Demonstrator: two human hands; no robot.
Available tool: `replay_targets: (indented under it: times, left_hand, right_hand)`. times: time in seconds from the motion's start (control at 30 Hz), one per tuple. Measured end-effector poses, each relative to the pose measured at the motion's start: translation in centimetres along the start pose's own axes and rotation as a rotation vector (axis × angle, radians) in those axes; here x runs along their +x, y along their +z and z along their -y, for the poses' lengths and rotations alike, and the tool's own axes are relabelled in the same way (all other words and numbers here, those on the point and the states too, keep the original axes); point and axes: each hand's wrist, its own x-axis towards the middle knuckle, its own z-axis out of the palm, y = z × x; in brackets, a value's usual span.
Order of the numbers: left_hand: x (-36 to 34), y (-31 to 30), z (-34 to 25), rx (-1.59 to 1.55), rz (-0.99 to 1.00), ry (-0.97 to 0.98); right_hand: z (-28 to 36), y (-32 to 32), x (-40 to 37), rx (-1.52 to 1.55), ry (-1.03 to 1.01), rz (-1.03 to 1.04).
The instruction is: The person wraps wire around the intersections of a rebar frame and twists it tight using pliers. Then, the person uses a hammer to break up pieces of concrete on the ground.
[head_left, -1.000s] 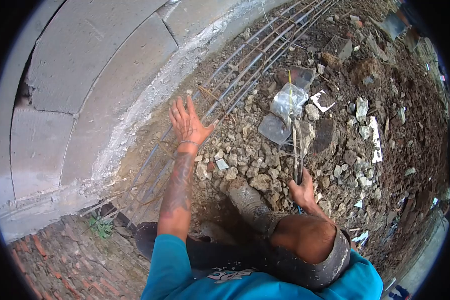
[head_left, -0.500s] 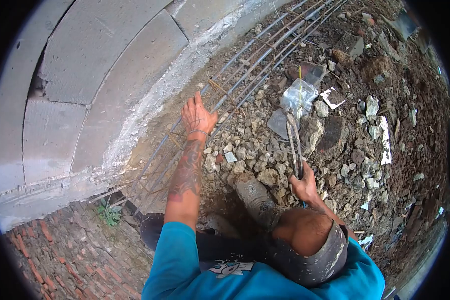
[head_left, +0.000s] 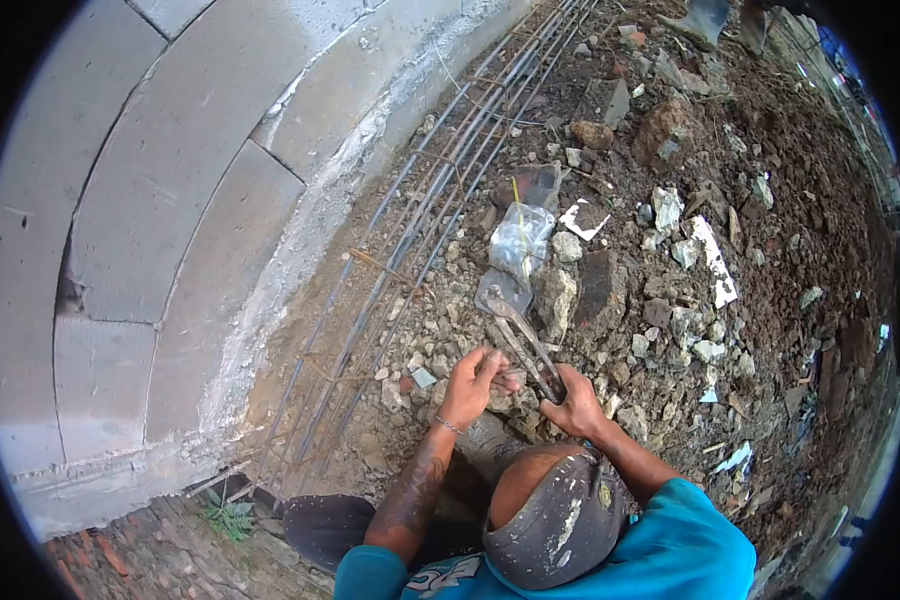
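My right hand [head_left: 574, 402] grips the handles of metal pincers [head_left: 522, 340], whose head points up and to the left over the rubble. Just left of the handles is my left hand [head_left: 478, 385], its fingers curled together near the tool; what they hold, if anything, is too small to name. A long steel rebar cage [head_left: 410, 225] lies along the foot of the wall, to the left of both hands. Beyond the pincers' head rests a clear plastic bag [head_left: 520, 240] with a yellow strip at its top.
A grey block wall [head_left: 200, 210] rises on the left. Broken stones and soil [head_left: 760, 240] cover the ground to the right. Brick paving [head_left: 160, 550] and a small green plant [head_left: 232, 518] are at the lower left. My knee [head_left: 535, 490] is bent below the hands.
My left hand has left the rebar cage and come over beside the pincers, its fingers now curled. The view has shifted, so the cage and bag appear farther left.
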Motion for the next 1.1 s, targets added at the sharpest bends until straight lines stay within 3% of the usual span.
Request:
replay_targets:
  times: [0.17,0.37,0.47,0.5,0.57,0.63,0.7,0.83,0.9,0.97,1.0,1.1]
  left_hand:
    - [-0.7,0.0,-1.7,0.121,-0.068,0.089]
    - [-1.0,0.9,-3.5,0.184,-0.118,0.154]
    - [-1.2,0.7,-4.5,0.132,-0.18,0.14]
    - [-1.2,0.4,-4.6,0.127,-0.184,0.143]
    - [-1.1,-0.3,-4.5,0.074,-0.238,0.206]
    - [-1.2,-1.1,-4.4,0.07,-0.264,0.243]
    - [-1.4,-1.6,-4.5,0.143,-0.275,0.282]
    - [-1.5,-1.5,-4.7,0.137,-0.245,0.262]
    - [-1.5,-1.2,-4.3,0.144,-0.238,0.252]
    - [-1.6,-1.0,-4.5,0.188,-0.191,0.289]
    - [-1.5,-1.0,-4.1,0.191,-0.189,0.307]
    - [-1.7,-1.1,-4.0,0.256,-0.165,0.343]
  right_hand:
    - [0.1,-0.5,-0.5,-0.204,-0.184,-0.083]
    - [-0.1,-2.2,-1.5,-0.147,-0.199,0.105]
    - [0.9,-3.4,-1.8,-0.154,-0.329,0.132]
    - [0.3,-3.8,-2.0,-0.158,-0.331,0.137]
    - [-1.6,-4.7,-2.7,0.0,-0.186,0.353]
    - [-1.0,-5.6,-3.8,0.131,-0.147,0.322]
    - [0.7,-7.2,-5.0,0.238,0.278,0.15]
    - [-1.4,-11.9,-3.7,-0.295,-0.069,-0.437]
    - [-0.7,-15.1,-2.5,-0.466,0.004,-0.618]
    - [0.1,-17.2,-1.7,-0.587,0.044,-0.718]
    - [-1.4,-18.2,-1.2,-0.598,-0.05,-0.742]
    - [-1.2,-18.6,-0.7,-0.982,0.076,-0.726]
